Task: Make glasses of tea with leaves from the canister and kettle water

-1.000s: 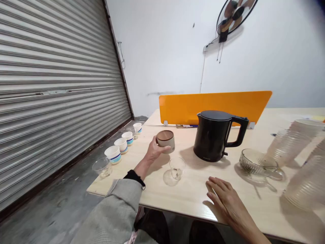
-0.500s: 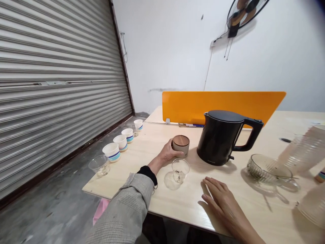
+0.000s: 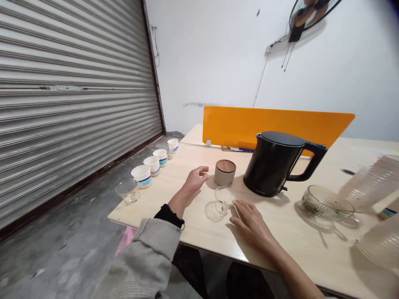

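Note:
My left hand [image 3: 195, 179] hovers just left of a grey canister [image 3: 224, 177] with a wooden lid, fingers apart and nothing in them. In front of the canister stands a clear plastic cup [image 3: 225, 200] with a few dark bits, perhaps tea leaves, at its bottom. My right hand [image 3: 251, 222] is beside the cup's right side, its fingers stretched out; whether the fingertips touch the cup I cannot tell. A black electric kettle [image 3: 264, 166] stands behind my right hand, its handle pointing right.
Paper cups [image 3: 141, 176] and clear cups [image 3: 127, 192] line the table's left edge. At right are a ribbed glass cup [image 3: 318, 201] and stacks of clear cups [image 3: 369, 182]. An orange divider [image 3: 277, 124] crosses the back.
My left hand has let go of the canister and moved off to its left. My right hand has moved left, up to the clear cup. The view has shifted slightly.

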{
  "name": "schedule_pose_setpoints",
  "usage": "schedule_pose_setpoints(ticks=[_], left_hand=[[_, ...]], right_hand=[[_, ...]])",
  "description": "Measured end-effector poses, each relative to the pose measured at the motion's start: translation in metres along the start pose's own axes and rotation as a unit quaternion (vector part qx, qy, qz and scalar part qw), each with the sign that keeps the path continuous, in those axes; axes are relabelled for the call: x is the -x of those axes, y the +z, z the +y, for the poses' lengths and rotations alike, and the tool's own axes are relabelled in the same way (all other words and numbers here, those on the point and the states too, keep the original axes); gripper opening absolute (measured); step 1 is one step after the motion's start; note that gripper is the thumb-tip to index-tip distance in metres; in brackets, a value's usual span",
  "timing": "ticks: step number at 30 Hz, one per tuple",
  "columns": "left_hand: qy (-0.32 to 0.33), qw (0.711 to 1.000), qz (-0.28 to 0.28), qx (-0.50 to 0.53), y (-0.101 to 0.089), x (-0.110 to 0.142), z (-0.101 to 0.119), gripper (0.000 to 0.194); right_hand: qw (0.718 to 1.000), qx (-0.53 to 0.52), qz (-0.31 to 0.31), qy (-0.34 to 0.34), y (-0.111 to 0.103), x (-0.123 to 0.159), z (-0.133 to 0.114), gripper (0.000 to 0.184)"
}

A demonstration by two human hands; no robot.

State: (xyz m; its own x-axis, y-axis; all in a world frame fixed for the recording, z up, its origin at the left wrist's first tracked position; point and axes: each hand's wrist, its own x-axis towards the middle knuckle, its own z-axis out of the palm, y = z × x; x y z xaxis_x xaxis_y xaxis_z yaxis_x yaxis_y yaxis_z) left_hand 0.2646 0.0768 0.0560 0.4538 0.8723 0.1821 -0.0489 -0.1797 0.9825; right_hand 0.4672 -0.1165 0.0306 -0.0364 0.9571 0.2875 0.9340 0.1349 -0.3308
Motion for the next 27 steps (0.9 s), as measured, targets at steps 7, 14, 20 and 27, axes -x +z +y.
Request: schedule_pose_setpoints(ticks=[7, 14, 20, 27], left_hand=[[-0.016, 0.988, -0.152, 0.015, 0.01, 0.067, 0.012, 0.054], [0.001, 0.993, -0.119, 0.022, 0.019, 0.086, 0.003, 0.041], [0.0, 1.0, 0.004, 0.013, 0.017, 0.105, -0.009, 0.051], [0.052, 0.991, 0.117, -0.032, 0.021, 0.146, -0.029, 0.045]], right_hand=[[1.0, 0.009, 0.008, -0.007, 0.004, -0.005, -0.004, 0.047], [1.0, 0.001, -0.016, -0.011, 0.004, -0.006, -0.011, 0.058], [0.991, -0.096, 0.09, 0.029, -0.022, 0.007, 0.008, 0.069], [0.855, -0.198, 0.427, 0.218, -0.108, -0.002, 0.059, 0.077]])
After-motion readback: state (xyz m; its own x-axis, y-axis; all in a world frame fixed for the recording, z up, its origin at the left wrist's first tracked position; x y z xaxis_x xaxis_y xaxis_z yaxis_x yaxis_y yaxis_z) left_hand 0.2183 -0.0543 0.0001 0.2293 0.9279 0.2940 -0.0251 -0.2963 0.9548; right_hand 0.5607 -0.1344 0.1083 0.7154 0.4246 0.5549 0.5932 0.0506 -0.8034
